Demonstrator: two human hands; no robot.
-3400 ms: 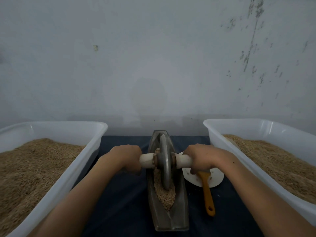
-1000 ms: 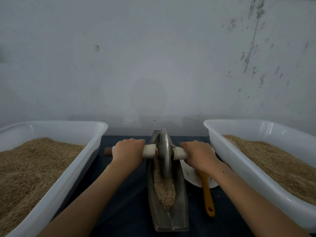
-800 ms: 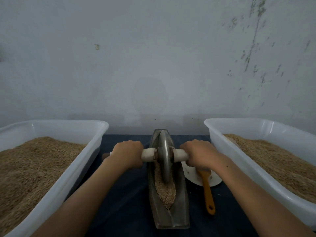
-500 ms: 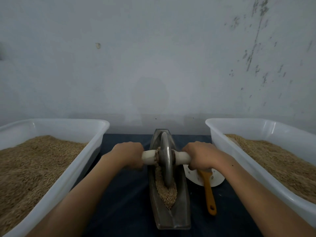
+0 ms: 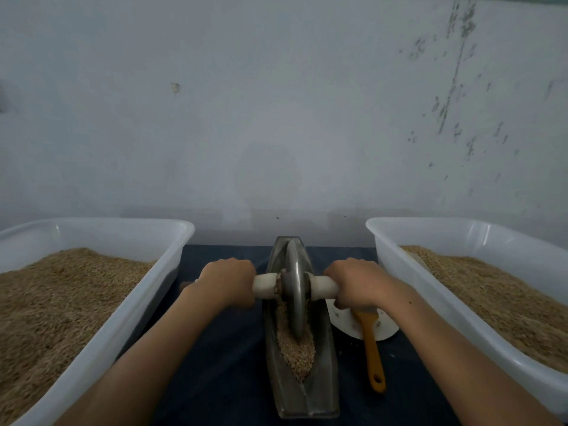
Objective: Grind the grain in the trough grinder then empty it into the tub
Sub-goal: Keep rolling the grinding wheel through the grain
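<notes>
Metal trough grinder [image 5: 302, 392] is lying lengthwise on the dark worktop [image 5: 221, 358] between two tubs, its grinding wheel [image 5: 295, 298] standing upright in the groove. It is looking heavy and rigid, the wheel likely weighty enough to crush under its own mass, so the sensible hold is the pale axle handle [image 5: 322, 287] on both sides of the disc. That is where the person is gripping: left hand [image 5: 227, 282] curled tight round the left stub, right hand [image 5: 358, 282] curled round the right stub. Grain [image 5: 296, 353] is sitting loose in the near half of the trough, still coarse, so grinding is probably unfinished; it will spill easily when tipped. Left tub [image 5: 172, 259] and right tub [image 5: 396, 265], both white plastic, are each holding a deep bed of tan grain. An orange-handled brush [image 5: 373, 355] is resting across a white dish [image 5: 341, 318] just right of the trough.
</notes>
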